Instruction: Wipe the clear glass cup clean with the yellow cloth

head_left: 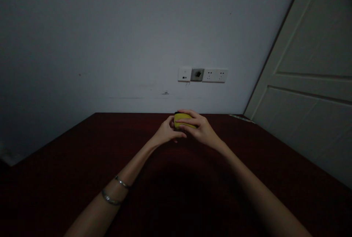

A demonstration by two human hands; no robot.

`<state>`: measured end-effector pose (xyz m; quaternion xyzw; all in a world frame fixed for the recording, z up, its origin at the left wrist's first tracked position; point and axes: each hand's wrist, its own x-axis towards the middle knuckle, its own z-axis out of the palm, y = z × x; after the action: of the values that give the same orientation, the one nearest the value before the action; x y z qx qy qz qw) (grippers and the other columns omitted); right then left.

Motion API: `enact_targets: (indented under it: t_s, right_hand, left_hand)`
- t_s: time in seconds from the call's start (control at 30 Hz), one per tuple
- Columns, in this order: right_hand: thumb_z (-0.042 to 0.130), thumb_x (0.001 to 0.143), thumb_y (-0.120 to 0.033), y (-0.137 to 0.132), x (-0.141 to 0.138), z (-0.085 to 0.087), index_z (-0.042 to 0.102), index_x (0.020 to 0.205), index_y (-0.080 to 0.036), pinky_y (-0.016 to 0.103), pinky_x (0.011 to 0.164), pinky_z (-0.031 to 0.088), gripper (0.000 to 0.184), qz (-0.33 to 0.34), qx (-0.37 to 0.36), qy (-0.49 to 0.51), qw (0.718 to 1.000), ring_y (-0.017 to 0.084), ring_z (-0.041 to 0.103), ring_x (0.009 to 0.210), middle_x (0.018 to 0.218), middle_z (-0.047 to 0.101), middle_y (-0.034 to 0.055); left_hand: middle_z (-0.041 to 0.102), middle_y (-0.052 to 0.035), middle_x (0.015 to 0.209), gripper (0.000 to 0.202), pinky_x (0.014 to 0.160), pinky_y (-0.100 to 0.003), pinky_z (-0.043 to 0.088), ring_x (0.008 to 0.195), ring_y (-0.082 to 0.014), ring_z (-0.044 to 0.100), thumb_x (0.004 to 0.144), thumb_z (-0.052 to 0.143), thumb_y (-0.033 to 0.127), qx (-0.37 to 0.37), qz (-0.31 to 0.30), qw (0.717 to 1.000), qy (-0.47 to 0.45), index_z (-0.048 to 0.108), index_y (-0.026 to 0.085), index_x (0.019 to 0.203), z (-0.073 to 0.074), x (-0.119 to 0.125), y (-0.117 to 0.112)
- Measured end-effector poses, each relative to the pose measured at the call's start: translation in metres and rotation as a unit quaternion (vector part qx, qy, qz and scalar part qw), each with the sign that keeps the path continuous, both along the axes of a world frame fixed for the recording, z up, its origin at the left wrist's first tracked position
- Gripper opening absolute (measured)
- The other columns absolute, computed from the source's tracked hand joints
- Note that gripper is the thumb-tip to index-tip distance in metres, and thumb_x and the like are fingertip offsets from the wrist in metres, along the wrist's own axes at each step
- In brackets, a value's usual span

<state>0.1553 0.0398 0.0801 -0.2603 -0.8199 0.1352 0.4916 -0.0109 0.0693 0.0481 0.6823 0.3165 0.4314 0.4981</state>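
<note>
The right hand (202,128) holds a small yellow thing (178,116) at the far middle of the surface (123,130). The left hand (165,132) curls by its left end; I can't tell if it grips. The thing looks light, maybe hard: hold its sides.

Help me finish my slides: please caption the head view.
Right hand holds a yellow object with left hand at its end, at a dark red table.

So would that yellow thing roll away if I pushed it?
Maybe a little: the yellow thing looks round-cornered. It's probably easy to lift, being small enough for the right hand to span. It may be fairly stiff, since its edge shows no clear dent.
</note>
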Motion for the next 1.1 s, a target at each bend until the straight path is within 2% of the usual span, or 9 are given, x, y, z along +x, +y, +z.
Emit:
enact_targets:
  t_s: [0.1,0.27,0.37,0.53,0.73,0.87,0.93,1.0,1.1]
  right_hand:
    - [0.061,0.079,-0.029,0.006,0.0,-0.002,0.07,0.096,-0.031,0.042,0.095,0.042,0.019,-0.04,-0.039,0.057,0.997,0.02,0.057,0.107,0.117,0.061,0.0031]
    - [0.062,0.077,-0.035,0.014,0.005,-0.003,0.07,0.095,-0.025,0.041,0.096,0.041,0.022,-0.022,-0.153,0.118,0.981,0.021,0.059,0.106,0.109,0.067,0.0055]
    - [0.06,0.077,-0.036,0.016,0.011,-0.003,0.068,0.102,-0.025,0.041,0.098,0.04,0.028,-0.007,-0.187,0.123,0.974,0.021,0.058,0.108,0.113,0.065,0.0044]
    - [0.066,0.068,-0.025,0.012,0.017,-0.004,0.054,0.121,-0.03,0.045,0.102,0.035,0.055,0.071,-0.155,0.046,0.984,0.024,0.049,0.119,0.13,0.052,0.0024]
    - [0.074,0.06,-0.023,0.008,0.004,-0.015,0.039,0.133,-0.03,0.044,0.106,0.031,0.081,0.027,-0.083,0.022,0.996,0.025,0.04,0.126,0.137,0.042,0.0064]
    - [0.076,0.059,-0.027,0.011,-0.001,-0.021,0.038,0.133,-0.029,0.042,0.104,0.035,0.083,0.018,-0.099,0.052,0.994,0.024,0.044,0.123,0.136,0.044,0.0077]
    - [0.077,0.058,-0.028,0.012,0.0,-0.021,0.041,0.131,-0.027,0.043,0.104,0.036,0.082,0.013,-0.117,0.061,0.991,0.024,0.046,0.121,0.134,0.046,0.0082]
    - [0.078,0.055,-0.028,0.013,0.001,-0.019,0.044,0.129,-0.026,0.043,0.103,0.037,0.082,0.012,-0.143,0.075,0.987,0.024,0.05,0.118,0.132,0.05,0.0084]
    - [0.079,0.053,-0.027,0.014,0.003,-0.016,0.048,0.126,-0.024,0.043,0.1,0.041,0.079,0.002,-0.19,0.125,0.974,0.024,0.055,0.111,0.124,0.057,0.0085]
  left_hand:
    - [0.057,-0.0037,0.088,0.078,0.041,-0.021,0.049,0.064,-0.013,0.057,0.048,0.082,0.028,0.028,0.008,0.999,0.028,0.044,0.017,0.114,-0.001,0.0,-0.001]
    - [0.056,-0.0047,0.09,0.076,0.042,-0.021,0.051,0.068,-0.0138,0.057,0.05,0.081,0.027,-0.004,-0.013,1.0,0.017,0.043,0.017,0.115,0.0,0.001,-0.003]
    - [0.056,-0.0046,0.089,0.073,0.043,-0.023,0.053,0.069,-0.0143,0.057,0.05,0.08,0.027,-0.033,-0.026,0.999,-0.014,0.044,0.016,0.113,-0.001,-0.002,-0.001]
    - [0.057,-0.0028,0.084,0.067,0.043,-0.024,0.054,0.053,-0.0071,0.052,0.056,0.077,0.039,-0.041,-0.054,0.996,-0.051,0.047,0.015,0.111,-0.006,-0.009,0.008]
    - [0.052,0.003,0.066,0.057,0.042,-0.025,0.053,0.04,-0.0031,0.044,0.064,0.069,0.05,-0.057,-0.063,0.996,-0.036,0.051,0.012,0.103,-0.008,-0.01,0.01]
    - [0.048,0.0055,0.059,0.058,0.043,-0.025,0.053,0.04,-0.0041,0.044,0.063,0.069,0.054,-0.063,-0.057,0.996,-0.023,0.051,0.012,0.099,-0.005,-0.01,0.009]
    - [0.048,0.0053,0.058,0.061,0.045,-0.026,0.054,0.042,-0.0055,0.046,0.061,0.069,0.055,-0.059,-0.074,0.995,-0.017,0.051,0.011,0.1,-0.004,-0.012,0.01]
    - [0.051,0.0033,0.063,0.066,0.046,-0.027,0.054,0.048,-0.0076,0.05,0.058,0.071,0.055,-0.052,-0.102,0.993,-0.007,0.052,0.01,0.104,-0.003,-0.015,0.011]
    - [0.058,-0.0024,0.079,0.07,0.048,-0.026,0.053,0.059,-0.0107,0.055,0.056,0.076,0.045,-0.028,-0.121,0.992,0.033,0.05,0.012,0.112,-0.003,-0.017,0.011]
